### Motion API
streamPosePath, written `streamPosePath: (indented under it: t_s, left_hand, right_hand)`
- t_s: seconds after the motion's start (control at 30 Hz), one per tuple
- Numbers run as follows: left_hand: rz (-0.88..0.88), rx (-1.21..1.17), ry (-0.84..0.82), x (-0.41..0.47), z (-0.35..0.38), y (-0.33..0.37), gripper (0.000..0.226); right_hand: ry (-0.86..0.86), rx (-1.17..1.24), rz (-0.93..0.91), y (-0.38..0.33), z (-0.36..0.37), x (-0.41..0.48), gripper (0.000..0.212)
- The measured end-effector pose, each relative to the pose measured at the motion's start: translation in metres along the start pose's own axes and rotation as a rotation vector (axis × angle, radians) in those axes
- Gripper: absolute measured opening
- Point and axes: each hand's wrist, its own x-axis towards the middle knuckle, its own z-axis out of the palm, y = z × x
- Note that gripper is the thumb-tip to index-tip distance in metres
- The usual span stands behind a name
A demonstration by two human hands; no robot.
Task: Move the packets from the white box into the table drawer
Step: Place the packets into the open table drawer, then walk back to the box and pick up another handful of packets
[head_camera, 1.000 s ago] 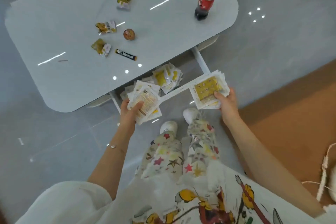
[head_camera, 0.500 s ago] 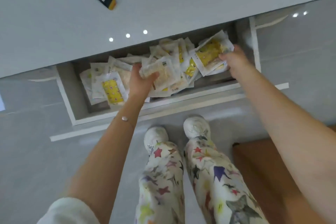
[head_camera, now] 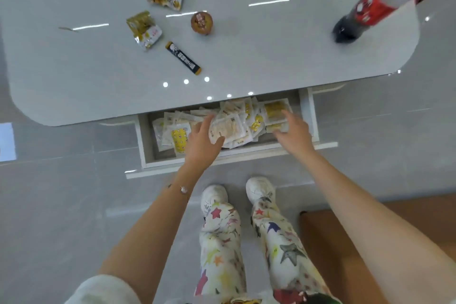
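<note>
The table drawer (head_camera: pixel 142 145) is pulled out under the front edge of the table (head_camera: pixel 259 57). It holds a loose heap of several white and yellow packets (head_camera: pixel 179 136). My left hand (head_camera: pixel 201 142) lies palm down over the middle of the heap, fingers straight, its thumb resting on the corner of a pale packet (head_camera: pixel 228 128). My right hand (head_camera: pixel 293 132) hovers over the right end of the drawer with fingers spread and nothing in it, just in front of a yellow packet (head_camera: pixel 274 110). The white box is out of view.
On the tabletop lie two torn snack wrappers (head_camera: pixel 144 28), a black stick sachet (head_camera: pixel 183 58), a small round brown sweet (head_camera: pixel 201 22) and a cola bottle (head_camera: pixel 367 11) at the right. My legs and white shoes (head_camera: pixel 260 189) stand close to the drawer front; a wooden floor patch (head_camera: pixel 407 217) is at the right.
Both hands carried stacks of packets down into the drawer. The right hand has let go of its yellow stack and opened; the left hand has flattened onto the heap.
</note>
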Motion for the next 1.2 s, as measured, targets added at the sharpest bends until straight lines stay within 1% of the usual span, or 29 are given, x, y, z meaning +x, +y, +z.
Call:
streamPosePath:
  t_s: [0.07, 0.13, 0.2, 0.23, 0.3, 0.4, 0.53, 0.7, 0.83, 0.97, 1.2]
  left_hand:
    - [0.020, 0.113, -0.030, -0.039, -0.039, 0.025, 0.062]
    - [0.042, 0.244, -0.041, -0.075, -0.076, 0.048, 0.061]
    - [0.039, 0.248, -0.061, -0.109, -0.110, 0.068, 0.064]
    - [0.050, 0.231, -0.043, -0.125, -0.125, 0.076, 0.066]
    - [0.106, 0.266, 0.031, -0.158, -0.153, 0.092, 0.068]
    - [0.174, 0.384, 0.178, -0.201, -0.187, 0.103, 0.068]
    - [0.125, 0.398, 0.349, -0.250, -0.223, 0.094, 0.066]
    - [-0.042, 0.332, 0.544, -0.314, -0.251, 0.057, 0.067]
    - [-0.197, 0.315, 0.648, -0.361, -0.264, 0.015, 0.068]
    - [-0.356, 0.287, 0.723, -0.410, -0.283, -0.044, 0.068]
    - [-0.555, 0.223, 0.871, -0.500, -0.325, -0.158, 0.067]
  right_hand:
    - [-0.005, -0.125, -0.113, -0.036, -0.038, -0.043, 0.063]
    - [-0.049, -0.260, -0.174, -0.070, -0.077, -0.081, 0.067]
    - [-0.092, -0.334, -0.222, -0.100, -0.110, -0.115, 0.071]
    - [-0.087, -0.351, -0.264, -0.114, -0.125, -0.131, 0.072]
    - [-0.057, -0.402, -0.361, -0.139, -0.152, -0.162, 0.071]
    - [-0.002, -0.506, -0.495, -0.170, -0.180, -0.199, 0.070]
    - [0.021, -0.546, -0.685, -0.211, -0.190, -0.235, 0.068]
    - [0.006, -0.603, -0.907, -0.274, -0.176, -0.268, 0.065]
    - [-0.027, -0.701, -1.084, -0.324, -0.148, -0.299, 0.065]
    - [-0.111, -0.753, -1.236, -0.375, -0.097, -0.341, 0.064]
    - [-0.229, -0.817, -1.441, -0.469, 0.019, -0.427, 0.065]
